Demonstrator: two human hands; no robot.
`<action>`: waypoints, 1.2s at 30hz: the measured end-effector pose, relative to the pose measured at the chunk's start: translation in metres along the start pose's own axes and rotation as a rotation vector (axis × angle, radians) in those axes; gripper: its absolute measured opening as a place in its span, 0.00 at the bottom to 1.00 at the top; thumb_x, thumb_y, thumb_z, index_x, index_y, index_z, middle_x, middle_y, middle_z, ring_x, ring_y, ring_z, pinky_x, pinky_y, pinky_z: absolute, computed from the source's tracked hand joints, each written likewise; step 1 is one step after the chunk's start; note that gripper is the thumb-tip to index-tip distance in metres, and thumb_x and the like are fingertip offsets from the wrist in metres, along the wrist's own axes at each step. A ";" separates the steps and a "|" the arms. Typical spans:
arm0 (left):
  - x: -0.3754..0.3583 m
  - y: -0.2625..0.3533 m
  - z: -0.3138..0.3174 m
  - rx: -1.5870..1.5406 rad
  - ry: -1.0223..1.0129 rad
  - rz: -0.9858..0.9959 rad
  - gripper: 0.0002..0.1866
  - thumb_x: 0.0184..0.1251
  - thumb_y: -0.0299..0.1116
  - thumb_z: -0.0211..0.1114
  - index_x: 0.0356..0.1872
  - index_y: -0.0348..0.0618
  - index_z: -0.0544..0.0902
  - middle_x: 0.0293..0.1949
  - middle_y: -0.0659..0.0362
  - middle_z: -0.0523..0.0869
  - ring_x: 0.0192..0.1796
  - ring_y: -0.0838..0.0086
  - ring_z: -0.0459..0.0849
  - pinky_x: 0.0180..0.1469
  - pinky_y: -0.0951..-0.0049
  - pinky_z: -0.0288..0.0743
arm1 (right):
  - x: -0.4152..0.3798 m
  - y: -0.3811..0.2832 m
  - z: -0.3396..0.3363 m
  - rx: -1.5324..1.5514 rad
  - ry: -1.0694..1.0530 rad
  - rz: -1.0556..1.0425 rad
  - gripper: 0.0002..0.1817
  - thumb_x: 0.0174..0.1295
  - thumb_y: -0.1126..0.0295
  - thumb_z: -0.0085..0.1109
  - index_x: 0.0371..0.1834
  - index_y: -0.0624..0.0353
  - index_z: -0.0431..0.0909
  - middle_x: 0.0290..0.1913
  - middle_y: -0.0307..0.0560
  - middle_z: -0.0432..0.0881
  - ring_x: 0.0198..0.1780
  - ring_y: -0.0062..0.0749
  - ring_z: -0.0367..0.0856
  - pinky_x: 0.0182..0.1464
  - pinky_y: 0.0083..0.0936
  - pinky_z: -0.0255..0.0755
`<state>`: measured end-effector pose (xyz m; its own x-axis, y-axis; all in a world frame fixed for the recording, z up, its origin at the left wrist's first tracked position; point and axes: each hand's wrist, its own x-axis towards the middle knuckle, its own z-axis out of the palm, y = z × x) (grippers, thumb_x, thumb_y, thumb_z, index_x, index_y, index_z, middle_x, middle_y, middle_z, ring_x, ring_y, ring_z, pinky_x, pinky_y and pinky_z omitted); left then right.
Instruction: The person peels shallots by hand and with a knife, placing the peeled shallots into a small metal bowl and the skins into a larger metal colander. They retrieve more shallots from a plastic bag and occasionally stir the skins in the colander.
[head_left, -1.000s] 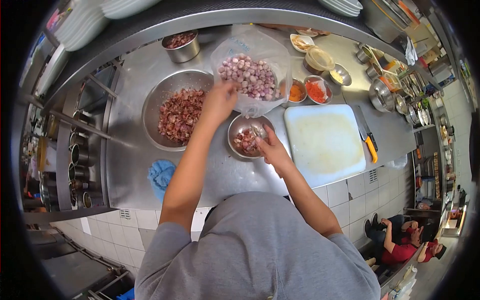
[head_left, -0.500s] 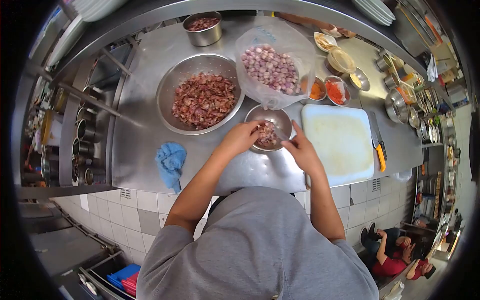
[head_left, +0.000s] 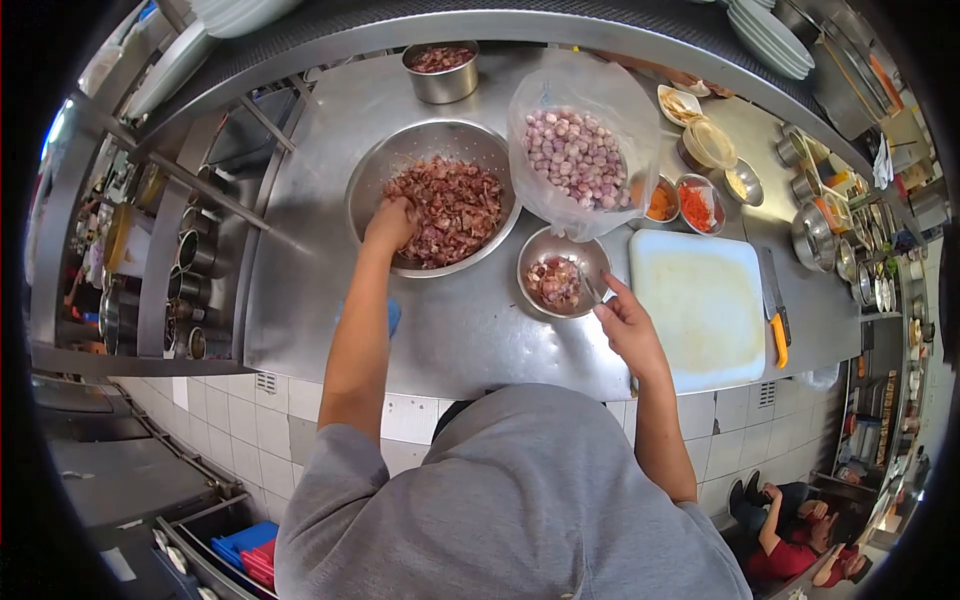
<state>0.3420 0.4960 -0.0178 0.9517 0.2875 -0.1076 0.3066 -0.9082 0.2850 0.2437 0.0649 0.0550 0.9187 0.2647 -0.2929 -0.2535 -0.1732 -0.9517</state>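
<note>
My left hand (head_left: 392,224) reaches into the steel colander (head_left: 365,165) at its left side, fingers curled down against a heap of reddish-brown shallots (head_left: 450,212). Whatever is between those fingers is hidden. My right hand (head_left: 628,322) is closed around a small knife (head_left: 590,287), whose blade points into a small steel bowl (head_left: 535,250). Reddish and whitish scraps (head_left: 553,282) lie in that bowl. Just behind it, a clear plastic bag (head_left: 640,130) stands open with many peeled, pale purple shallots (head_left: 575,160) inside.
A white cutting board (head_left: 695,310) lies to the right, beside a knife with an orange handle (head_left: 779,340). Bowls of chopped orange food (head_left: 698,205) stand behind. A steel pot (head_left: 442,80) is at the back. My left arm partly covers a blue cloth (head_left: 393,316). Overhead runs a shelf (head_left: 480,45).
My left hand has left the small bowl and moved left into the colander. My right hand stays by the bowl with the knife. The whole view has shifted slightly.
</note>
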 end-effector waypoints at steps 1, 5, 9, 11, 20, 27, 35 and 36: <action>0.000 -0.001 0.003 0.002 -0.001 0.007 0.19 0.61 0.36 0.63 0.53 0.41 0.80 0.53 0.43 0.83 0.57 0.50 0.80 0.58 0.57 0.74 | 0.001 0.003 0.001 -0.003 -0.005 -0.014 0.31 0.69 0.69 0.58 0.75 0.57 0.60 0.30 0.31 0.68 0.28 0.12 0.64 0.27 0.13 0.59; -0.002 -0.001 0.005 -0.096 -0.182 0.171 0.17 0.61 0.37 0.64 0.49 0.39 0.79 0.48 0.42 0.84 0.55 0.50 0.82 0.57 0.57 0.74 | 0.002 -0.001 0.000 -0.016 -0.028 0.020 0.32 0.68 0.68 0.59 0.74 0.59 0.61 0.32 0.32 0.69 0.31 0.14 0.66 0.31 0.15 0.64; -0.008 0.004 -0.017 -0.517 -0.082 0.057 0.16 0.64 0.38 0.59 0.48 0.39 0.80 0.45 0.40 0.85 0.52 0.47 0.83 0.56 0.56 0.73 | 0.006 0.005 0.001 0.002 -0.012 -0.026 0.30 0.69 0.69 0.57 0.74 0.55 0.62 0.30 0.29 0.66 0.26 0.11 0.61 0.23 0.12 0.56; 0.008 -0.014 -0.002 -0.452 0.057 0.067 0.16 0.66 0.39 0.57 0.47 0.38 0.80 0.44 0.40 0.85 0.51 0.46 0.82 0.55 0.55 0.73 | 0.007 0.006 0.001 -0.010 -0.020 -0.033 0.30 0.69 0.69 0.57 0.74 0.55 0.62 0.30 0.29 0.66 0.25 0.11 0.61 0.22 0.12 0.55; 0.006 -0.021 -0.008 -0.516 0.225 0.048 0.15 0.70 0.38 0.53 0.45 0.38 0.79 0.41 0.40 0.85 0.47 0.45 0.83 0.50 0.56 0.74 | 0.012 0.008 0.005 0.017 -0.050 -0.038 0.29 0.69 0.69 0.57 0.73 0.56 0.63 0.31 0.30 0.66 0.25 0.10 0.61 0.21 0.12 0.54; 0.004 -0.014 -0.012 -0.643 0.159 0.032 0.12 0.67 0.34 0.61 0.47 0.42 0.83 0.39 0.48 0.87 0.43 0.58 0.86 0.46 0.63 0.77 | 0.009 0.002 0.004 0.002 -0.052 0.015 0.28 0.69 0.67 0.58 0.72 0.59 0.65 0.33 0.31 0.69 0.31 0.14 0.65 0.29 0.15 0.63; -0.025 0.009 -0.025 0.004 0.024 0.125 0.17 0.55 0.40 0.72 0.46 0.48 0.85 0.53 0.52 0.84 0.55 0.51 0.80 0.58 0.53 0.73 | 0.006 0.003 0.002 0.030 -0.057 0.050 0.28 0.69 0.67 0.58 0.72 0.57 0.65 0.33 0.30 0.69 0.30 0.13 0.65 0.28 0.15 0.62; -0.027 0.009 -0.016 -0.036 -0.022 0.155 0.19 0.53 0.41 0.72 0.47 0.47 0.85 0.49 0.50 0.84 0.54 0.52 0.81 0.58 0.54 0.73 | 0.007 0.004 0.003 0.029 -0.058 0.050 0.28 0.69 0.67 0.58 0.72 0.57 0.65 0.33 0.30 0.69 0.30 0.13 0.65 0.28 0.15 0.62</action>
<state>0.3197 0.4846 0.0028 0.9872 0.1377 -0.0804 0.1568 -0.9297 0.3334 0.2482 0.0687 0.0488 0.8860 0.3107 -0.3441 -0.3081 -0.1600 -0.9378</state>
